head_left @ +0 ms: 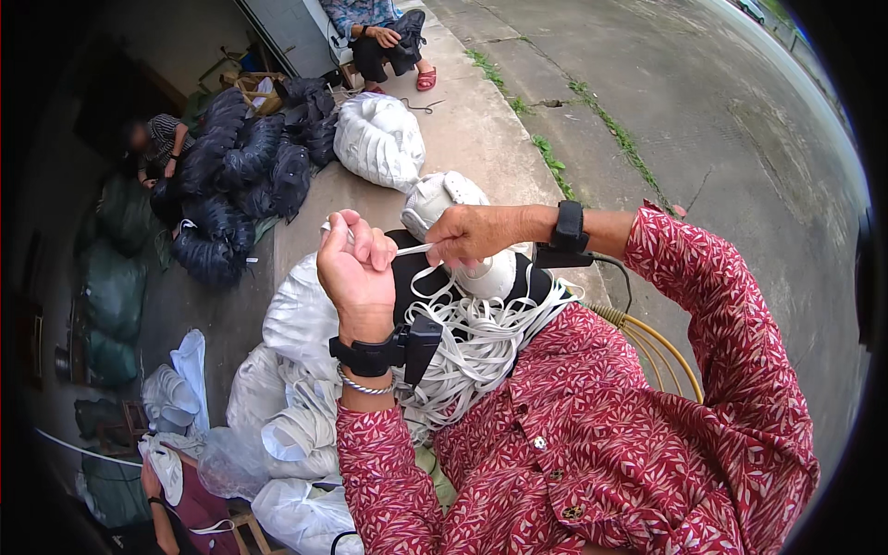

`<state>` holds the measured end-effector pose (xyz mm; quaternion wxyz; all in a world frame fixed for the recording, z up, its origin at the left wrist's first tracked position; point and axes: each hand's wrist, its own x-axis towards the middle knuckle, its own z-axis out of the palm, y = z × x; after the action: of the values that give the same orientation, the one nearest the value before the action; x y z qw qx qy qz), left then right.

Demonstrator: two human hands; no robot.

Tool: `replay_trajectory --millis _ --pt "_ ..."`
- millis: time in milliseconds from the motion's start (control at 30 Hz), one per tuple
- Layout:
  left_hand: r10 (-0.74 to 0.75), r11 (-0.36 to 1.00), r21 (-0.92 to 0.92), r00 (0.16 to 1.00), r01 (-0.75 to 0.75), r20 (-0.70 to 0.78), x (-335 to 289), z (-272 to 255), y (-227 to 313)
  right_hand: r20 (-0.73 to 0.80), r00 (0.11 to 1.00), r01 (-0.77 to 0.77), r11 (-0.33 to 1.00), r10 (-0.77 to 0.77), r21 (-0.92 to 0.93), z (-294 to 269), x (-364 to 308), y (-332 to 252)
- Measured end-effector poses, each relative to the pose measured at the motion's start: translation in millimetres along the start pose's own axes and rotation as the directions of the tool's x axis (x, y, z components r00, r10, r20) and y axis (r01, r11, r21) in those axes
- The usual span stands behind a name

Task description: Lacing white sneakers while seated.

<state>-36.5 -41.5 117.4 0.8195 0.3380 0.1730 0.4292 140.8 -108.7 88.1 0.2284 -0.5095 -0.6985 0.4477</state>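
Note:
A white shoelace (413, 250) is pulled taut between my two hands. My left hand (356, 264), palm turned up and fingers curled, grips one part of it. Knuckles up, my right hand (474, 233) pinches the lace a short way to the right. Just below my right hand lies a white shoe piece (495, 276), partly hidden by it. Another white shoe piece (439, 199) with eyelet holes shows behind that hand. A tangled heap of white shoelaces (462, 347) rests on my dark-clothed lap beneath both hands.
Bundles of white shoe pieces (379, 139) stand ahead and to my left, some in clear plastic bags (305, 513). Black shoe pieces (227, 166) are piled farther off. A yellow cane-like hoop (666, 347) curves at my right. Other people sit ahead and at the left.

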Motion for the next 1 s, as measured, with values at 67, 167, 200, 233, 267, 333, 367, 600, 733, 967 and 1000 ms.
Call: replay_trajectory --millis 67,167,200,233,267,333,367,600,733,967,1000 --pt "-0.003 0.997 0.077 0.996 0.010 -0.093 3 -11 -3 -0.063 0.998 -0.007 0.998 0.011 0.064 -8 2 3" --pt "0.047 0.884 0.465 0.982 0.043 -0.181 8 -22 -20 -0.173 0.976 -0.088 0.971 0.128 0.223 -24 2 9" --pt "0.009 0.729 0.664 0.968 0.167 -0.252 5 -25 -23 -0.182 0.965 -0.122 0.937 0.189 0.327 -30 2 10" --pt "0.077 0.570 0.811 0.974 0.133 -0.213 -1 -25 -35 -0.191 0.941 -0.177 0.888 0.279 0.424 -35 2 12" --pt "0.106 0.406 0.913 0.992 0.025 -0.074 -6 -23 -47 -0.196 0.935 -0.191 0.884 0.297 0.427 -38 2 13" --pt "0.136 0.269 0.892 0.931 -0.364 0.339 -28 -16 -80 -0.184 0.936 -0.201 0.883 0.301 0.423 -40 5 14" --pt "0.079 0.228 0.816 0.845 -0.531 0.528 -33 -13 -94 -0.172 0.932 -0.227 0.883 0.320 0.411 -40 8 14" --pt "-0.383 0.052 0.748 0.678 -0.662 0.627 -26 -20 -127 -0.388 0.916 0.017 0.957 0.101 0.288 -62 37 -43" --pt "-0.383 0.033 0.725 0.661 -0.688 0.645 -28 -22 -127 -0.644 0.731 0.444 0.873 -0.224 0.200 -115 38 -103" --pt "0.005 0.272 0.738 0.767 -0.618 0.641 -30 -14 -117 -0.596 0.801 0.158 0.941 0.056 0.300 -101 30 -74" --pt "0.100 0.182 0.807 0.827 -0.563 0.554 -28 -17 -111 -0.574 0.817 0.173 0.925 0.058 0.339 -98 28 -61"
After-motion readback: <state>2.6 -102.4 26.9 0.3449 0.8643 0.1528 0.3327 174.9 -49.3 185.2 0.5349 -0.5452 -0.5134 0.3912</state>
